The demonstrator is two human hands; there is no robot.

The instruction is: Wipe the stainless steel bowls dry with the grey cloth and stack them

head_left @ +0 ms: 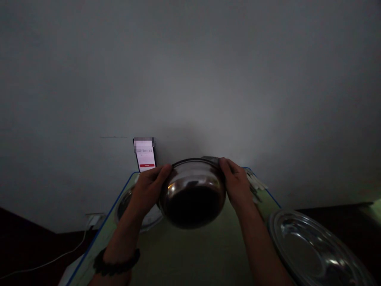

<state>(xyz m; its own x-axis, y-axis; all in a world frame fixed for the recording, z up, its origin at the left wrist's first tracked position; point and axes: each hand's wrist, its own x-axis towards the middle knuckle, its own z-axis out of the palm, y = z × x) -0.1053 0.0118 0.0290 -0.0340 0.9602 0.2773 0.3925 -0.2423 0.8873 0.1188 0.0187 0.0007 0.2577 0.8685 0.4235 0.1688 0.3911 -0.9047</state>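
I see a pale green, blue-edged table [190,258] against a dim grey wall [190,79]. A lit, black-edged phone [147,157] leans far left; a wide silver metal basin [302,254] lies near right; the left forearm [122,238] partly hides a shiny round dish [124,201]. The left hand [150,188] and right hand [237,182] grip, closed, a glossy round silver-metal bowl [193,198], raised centrally, dark base tilted towards me.

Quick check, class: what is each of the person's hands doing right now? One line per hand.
Left hand: closed, gripping the left side of the metal bowl.
Right hand: closed, gripping its right side.
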